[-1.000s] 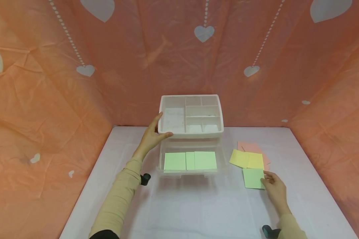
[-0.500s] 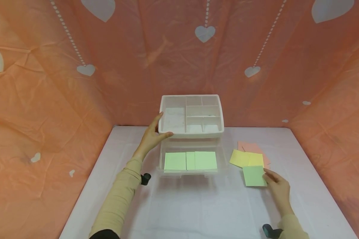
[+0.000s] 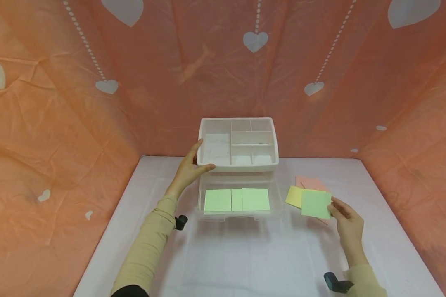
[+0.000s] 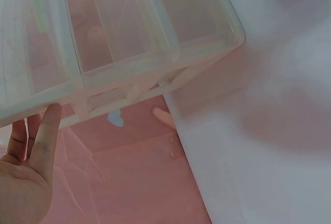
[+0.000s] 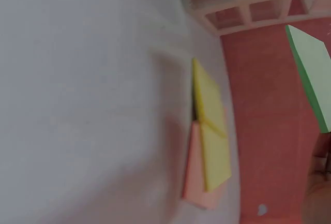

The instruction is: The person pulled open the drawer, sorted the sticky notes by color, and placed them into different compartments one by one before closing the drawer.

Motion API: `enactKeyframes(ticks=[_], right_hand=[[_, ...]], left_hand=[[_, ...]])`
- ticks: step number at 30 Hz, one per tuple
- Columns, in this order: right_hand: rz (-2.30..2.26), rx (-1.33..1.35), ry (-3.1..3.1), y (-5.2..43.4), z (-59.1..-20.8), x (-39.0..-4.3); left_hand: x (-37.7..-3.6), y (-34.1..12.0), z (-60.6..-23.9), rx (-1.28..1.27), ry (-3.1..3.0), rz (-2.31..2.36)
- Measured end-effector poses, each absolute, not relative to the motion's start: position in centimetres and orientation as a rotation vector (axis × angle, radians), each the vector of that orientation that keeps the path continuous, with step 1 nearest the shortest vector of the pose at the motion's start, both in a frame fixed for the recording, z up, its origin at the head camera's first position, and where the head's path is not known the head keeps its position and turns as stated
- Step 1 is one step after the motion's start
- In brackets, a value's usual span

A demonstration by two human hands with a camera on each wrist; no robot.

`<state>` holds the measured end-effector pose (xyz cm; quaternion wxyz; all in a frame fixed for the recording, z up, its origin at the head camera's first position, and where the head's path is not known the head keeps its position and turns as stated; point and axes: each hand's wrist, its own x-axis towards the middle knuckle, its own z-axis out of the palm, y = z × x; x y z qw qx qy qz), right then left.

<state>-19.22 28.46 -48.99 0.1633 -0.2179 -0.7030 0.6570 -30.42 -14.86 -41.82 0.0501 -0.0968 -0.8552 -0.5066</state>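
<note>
A white plastic drawer organizer (image 3: pixel 238 166) with a divided top stands at the back of the table. Its clear drawer (image 3: pixel 226 218) is pulled out and holds green sticky note pads (image 3: pixel 255 199) side by side. My left hand (image 3: pixel 186 175) grips the organizer's left side, thumb at the front rim; the left wrist view shows the fingers at its edge. Raised off the table, a green sticky note pad (image 3: pixel 316 204) is pinched at its right edge by my right hand (image 3: pixel 349 227). Below it lie yellow sticky note pads (image 5: pixel 212 125) on pink ones (image 3: pixel 311 182).
A white cloth covers the table (image 3: pixel 245 260). Orange fabric (image 3: pixel 171 82) with pale hearts hangs at the back and both sides. Dark wrist devices (image 3: pixel 336 283) sit at the sleeves.
My right hand has lifted the green sticky note pad from the table, up and slightly back, so it now overlaps the yellow pads in the head view. The left hand stays put.
</note>
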Motion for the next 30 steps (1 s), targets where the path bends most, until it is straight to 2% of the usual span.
enactKeyframes(ticks=[12, 25, 30], right_hand=[[2.125, -0.255, -1.514, 24.6, -44.7, -20.3], [2.147, -0.035, -1.672, 19.9, -41.3, -21.6], [2.076, 0.127, -1.842, 18.1, -41.1, -22.2]], left_hand=[[-30.5, -14.9, -41.9, -0.307, -2.618, -1.508], [-30.5, -14.9, -42.1, -0.295, -2.628, -1.509], [-30.6, -14.9, -42.0, -0.301, -2.615, -1.526]])
